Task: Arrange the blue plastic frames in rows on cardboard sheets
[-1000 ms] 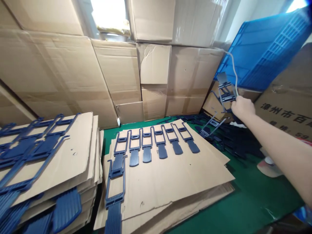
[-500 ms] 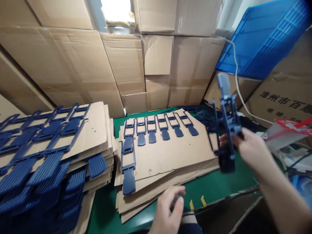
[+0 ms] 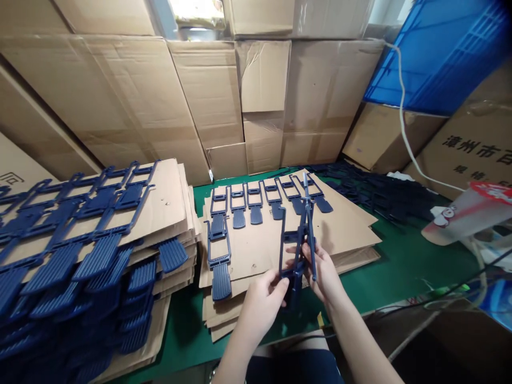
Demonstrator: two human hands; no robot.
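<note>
Dark blue plastic frames, a few pressed close together, stand upright between my two hands above the front of the cardboard stack. My left hand is closed on the lower left part, thumb on top. My right hand wraps round the right side of the same frames, partly hidden behind them. Beyond them, a row of similar frames with ribbed flaps lies along the back of the cardboard sheets. One more frame lies at the left edge, its flap over the front.
On the left, a higher cardboard pile carries many such frames. A dark heap of parts lies at the back right of the green table. Nearby are a plastic cup, a white cable and a blue crate.
My right hand has brought the frames from the right to the middle, in front of me. My left hand, empty before, has risen and taken hold of them.
</note>
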